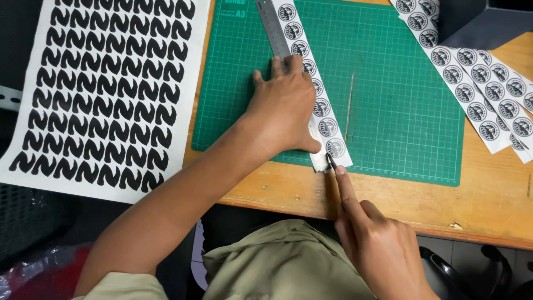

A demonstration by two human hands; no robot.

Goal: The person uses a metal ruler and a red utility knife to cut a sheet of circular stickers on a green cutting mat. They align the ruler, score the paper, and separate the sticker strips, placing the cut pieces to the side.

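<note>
Left hand (283,108) flat, fingers spread, pressing a steel ruler (273,29) down on a strip of round black-and-white stickers (322,108). Strip lies diagonal on the green cutting mat (400,100), ruler along its left edge. Right hand (372,239) closed around a small craft knife (331,162), index finger stretched along the top; blade tip at the near end of the strip, against the ruler edge. Mat sits on the wooden table (488,200). More cut sticker strips (488,94) at far right, sheet of black curved shapes (105,89) to the left.
</note>
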